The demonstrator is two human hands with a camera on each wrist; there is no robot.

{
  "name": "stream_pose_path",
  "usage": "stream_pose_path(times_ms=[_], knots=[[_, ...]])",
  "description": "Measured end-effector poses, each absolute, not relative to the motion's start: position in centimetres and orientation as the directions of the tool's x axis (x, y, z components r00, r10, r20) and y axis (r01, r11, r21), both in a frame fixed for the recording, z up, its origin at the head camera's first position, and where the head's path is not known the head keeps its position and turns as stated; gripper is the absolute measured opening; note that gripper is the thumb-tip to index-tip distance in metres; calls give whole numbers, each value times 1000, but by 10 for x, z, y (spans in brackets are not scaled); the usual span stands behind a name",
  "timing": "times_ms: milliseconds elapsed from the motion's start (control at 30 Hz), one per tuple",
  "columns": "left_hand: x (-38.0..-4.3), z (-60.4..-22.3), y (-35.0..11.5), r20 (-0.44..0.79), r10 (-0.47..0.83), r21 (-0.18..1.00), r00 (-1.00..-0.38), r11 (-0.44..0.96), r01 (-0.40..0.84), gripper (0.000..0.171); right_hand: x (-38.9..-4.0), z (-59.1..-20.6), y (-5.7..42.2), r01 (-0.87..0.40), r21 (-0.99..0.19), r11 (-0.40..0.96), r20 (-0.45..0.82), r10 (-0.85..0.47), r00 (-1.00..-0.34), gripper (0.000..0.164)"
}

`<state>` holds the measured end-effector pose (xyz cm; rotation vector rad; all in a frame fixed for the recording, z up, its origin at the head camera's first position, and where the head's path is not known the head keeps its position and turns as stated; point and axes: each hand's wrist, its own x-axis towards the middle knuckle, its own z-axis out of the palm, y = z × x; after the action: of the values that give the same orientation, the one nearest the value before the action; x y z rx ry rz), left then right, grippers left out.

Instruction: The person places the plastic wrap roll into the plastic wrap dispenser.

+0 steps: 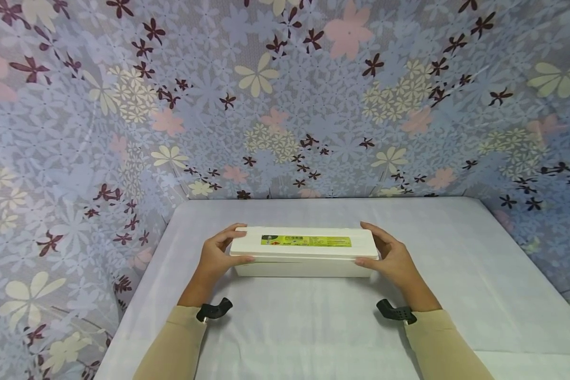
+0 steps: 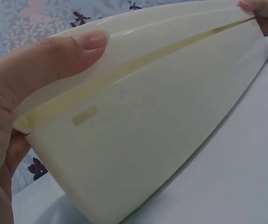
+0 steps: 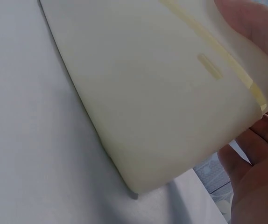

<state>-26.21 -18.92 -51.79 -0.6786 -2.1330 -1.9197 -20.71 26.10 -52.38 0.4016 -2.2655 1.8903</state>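
Note:
A long white cling film box (image 1: 304, 269) sits crosswise on the table, with a yellow-green label on top of its lid (image 1: 309, 253). My left hand (image 1: 217, 253) grips the lid's left end, thumb along the front edge and fingers behind. At the right end my right hand (image 1: 388, 255) holds the lid the same way. In the left wrist view the left thumb (image 2: 85, 49) presses the lid's front, and a yellowish gap runs between lid and base (image 2: 138, 126). The right wrist view shows the base's corner (image 3: 143, 172) by the table and the right fingers (image 3: 260, 149) beyond the end.
White cloth covers the table (image 1: 304, 327) under the box. A flowered curtain (image 1: 285, 105) hangs behind the table and along both sides. Dark camera mounts sit on both wrists, over beige sleeves (image 1: 173, 343).

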Motion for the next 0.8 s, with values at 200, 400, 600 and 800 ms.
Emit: stream_pose_path(times_ms=[200,400,600,800], knots=[[-263,-521,-191,486,235,864,-842,18,504,62,-208,-526,261,-322,-933,162,307,-111,-945,97],[-263,-523,-190,503,268,853,-822,-2,522,64,-207,-527,262,-332,-929,161,316,-119,-941,97],[-266,-528,-192,500,304,853,-811,-9,522,66,-207,-528,262,-341,-930,138,323,-137,-936,98],[-266,-526,-191,498,313,850,-809,9,526,68,-208,-528,262,-330,-936,121,314,-134,-940,100]])
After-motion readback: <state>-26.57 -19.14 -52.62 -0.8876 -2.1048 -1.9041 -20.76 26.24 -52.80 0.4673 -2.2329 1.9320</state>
